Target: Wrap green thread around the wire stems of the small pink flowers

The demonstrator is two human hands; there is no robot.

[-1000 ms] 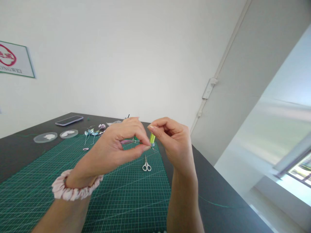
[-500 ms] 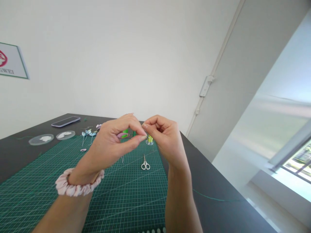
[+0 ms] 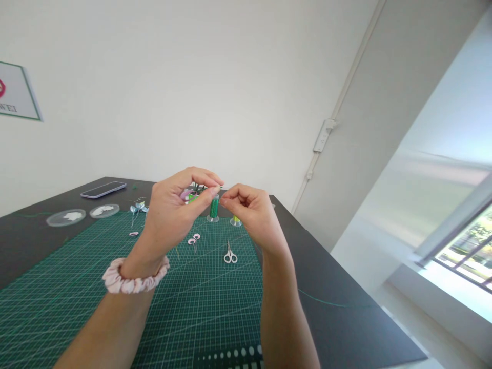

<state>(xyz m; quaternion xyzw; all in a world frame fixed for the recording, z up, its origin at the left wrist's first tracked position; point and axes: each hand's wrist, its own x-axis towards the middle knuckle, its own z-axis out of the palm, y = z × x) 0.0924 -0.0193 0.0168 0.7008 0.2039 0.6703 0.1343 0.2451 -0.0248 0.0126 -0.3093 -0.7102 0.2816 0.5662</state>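
Scissors [image 3: 230, 255] lie on the mat [image 3: 207, 302] — spools [image 3: 214, 208] behind them, 2 dishes [image 3: 57, 221] left, a phone [image 3: 103, 189] behind the dishes.

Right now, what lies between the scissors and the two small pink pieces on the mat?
In the head view, only bare green mat lies between the scissors and the pink pieces.

1. Craft workspace, indoors; home or business, cannot tell.
2. Dark tabletop [image 3: 330, 323], green gridded cutting mat [image 3: 215, 307] spread on it.
3. Handcraft supplies: small scissors [image 3: 230, 258], green spool [image 3: 214, 209], yellow spool [image 3: 236, 221], pink loop pieces [image 3: 192, 241], shallow dishes [image 3: 56, 221] with white bits.
4. Plain white wall [image 3: 192, 92]; framed-edge sign [image 3: 17, 95], lettering cut off; surface-mounted socket strip [image 3: 322, 139].
5. Window [image 3: 469, 251] with bars, right; daylight, greenery outside.
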